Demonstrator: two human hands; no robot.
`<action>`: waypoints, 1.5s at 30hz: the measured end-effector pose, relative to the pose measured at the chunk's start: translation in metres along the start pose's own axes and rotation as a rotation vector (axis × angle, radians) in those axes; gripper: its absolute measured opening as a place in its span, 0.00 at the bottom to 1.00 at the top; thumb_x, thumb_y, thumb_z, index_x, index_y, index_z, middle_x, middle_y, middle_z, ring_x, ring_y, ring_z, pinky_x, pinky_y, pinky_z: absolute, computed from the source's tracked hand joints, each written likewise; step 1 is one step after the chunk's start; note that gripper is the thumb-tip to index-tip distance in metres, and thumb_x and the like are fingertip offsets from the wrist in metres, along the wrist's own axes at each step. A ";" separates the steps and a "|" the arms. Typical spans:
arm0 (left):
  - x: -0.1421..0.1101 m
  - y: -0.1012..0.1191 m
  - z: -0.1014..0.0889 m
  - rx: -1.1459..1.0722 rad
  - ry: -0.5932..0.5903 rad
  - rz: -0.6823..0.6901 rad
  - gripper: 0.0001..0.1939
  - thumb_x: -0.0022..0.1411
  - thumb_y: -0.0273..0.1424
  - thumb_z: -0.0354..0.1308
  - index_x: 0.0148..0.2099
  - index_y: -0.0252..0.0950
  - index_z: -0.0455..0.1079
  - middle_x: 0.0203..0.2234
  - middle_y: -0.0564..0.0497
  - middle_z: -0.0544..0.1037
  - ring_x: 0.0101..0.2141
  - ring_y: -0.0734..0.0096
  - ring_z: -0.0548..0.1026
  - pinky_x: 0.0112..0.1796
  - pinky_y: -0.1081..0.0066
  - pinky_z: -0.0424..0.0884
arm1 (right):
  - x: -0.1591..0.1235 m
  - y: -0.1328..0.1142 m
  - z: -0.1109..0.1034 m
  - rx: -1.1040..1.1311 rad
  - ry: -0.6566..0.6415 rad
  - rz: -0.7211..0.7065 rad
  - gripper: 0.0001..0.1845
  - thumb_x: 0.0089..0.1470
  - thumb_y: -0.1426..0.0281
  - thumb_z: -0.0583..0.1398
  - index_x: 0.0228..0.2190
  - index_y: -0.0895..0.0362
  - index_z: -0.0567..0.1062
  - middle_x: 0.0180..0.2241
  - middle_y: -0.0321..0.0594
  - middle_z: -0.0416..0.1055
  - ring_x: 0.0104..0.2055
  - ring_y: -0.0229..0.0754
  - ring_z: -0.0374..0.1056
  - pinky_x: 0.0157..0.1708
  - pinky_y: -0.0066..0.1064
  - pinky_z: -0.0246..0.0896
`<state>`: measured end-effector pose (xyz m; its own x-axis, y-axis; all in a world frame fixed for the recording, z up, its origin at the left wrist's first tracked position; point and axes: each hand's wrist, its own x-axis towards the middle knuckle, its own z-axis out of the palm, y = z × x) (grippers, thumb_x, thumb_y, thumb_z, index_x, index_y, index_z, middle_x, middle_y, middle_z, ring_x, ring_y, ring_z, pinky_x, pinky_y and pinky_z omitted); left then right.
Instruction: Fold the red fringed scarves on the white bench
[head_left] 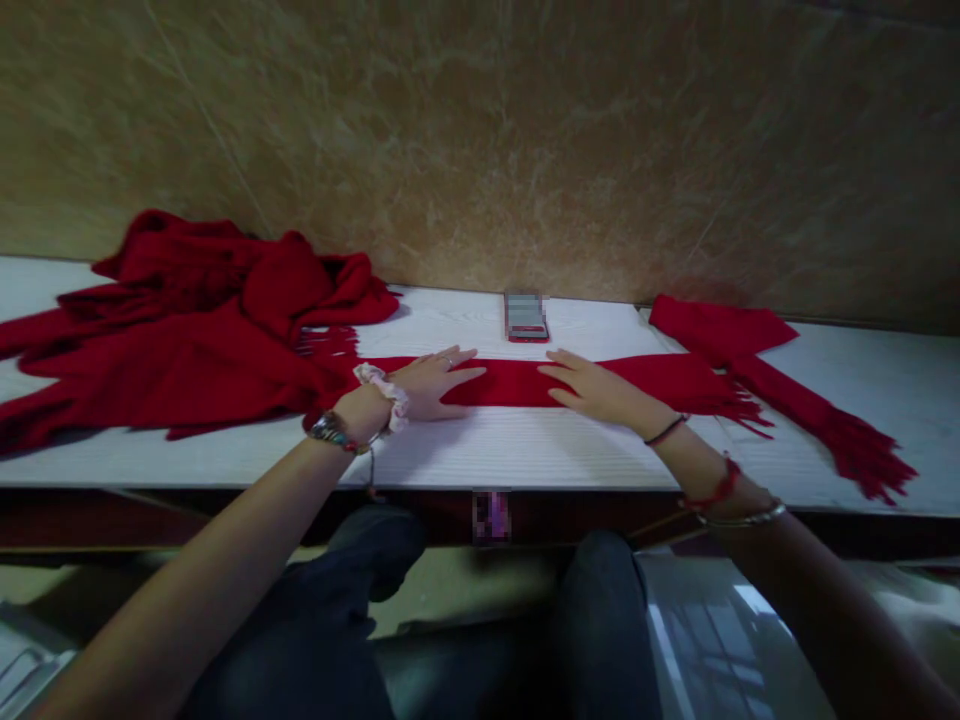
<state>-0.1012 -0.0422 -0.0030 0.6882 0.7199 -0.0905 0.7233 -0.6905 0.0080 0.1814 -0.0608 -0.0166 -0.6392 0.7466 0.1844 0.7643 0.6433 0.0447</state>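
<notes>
A red fringed scarf [510,383] lies stretched in a long flat strip across the white table. My left hand [429,385] rests on its left part, palm down with the fingers spread. On the right part lies my right hand [592,385], also flat, fingers apart and pointing inward. Neither hand grips the cloth. Fringe shows at the strip's right end; its left end runs up to a heap of red scarves [225,330], where I cannot tell one piece from another.
Behind the strip a phone [526,317] lies against the wall side. At the right is another folded red scarf [817,410] with fringe. A brown marble-like wall [480,150] rises behind the white table [525,450]. Below its front edge are my knees and a shiny clear-looking surface [712,640].
</notes>
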 end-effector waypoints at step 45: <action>-0.064 -0.078 0.029 0.177 0.390 -0.019 0.15 0.62 0.32 0.49 0.50 0.38 0.68 0.36 0.49 0.77 0.36 0.71 0.74 0.36 0.75 0.68 | 0.077 -0.054 0.011 0.213 0.038 -0.176 0.27 0.55 0.72 0.54 0.56 0.57 0.58 0.46 0.46 0.71 0.45 0.45 0.69 0.43 0.36 0.65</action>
<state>-0.2037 -0.0363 -0.0263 0.6695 0.6819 0.2947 0.7384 -0.6541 -0.1639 0.0901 -0.0358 -0.0153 -0.7540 0.6158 0.2288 0.6040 0.7868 -0.1270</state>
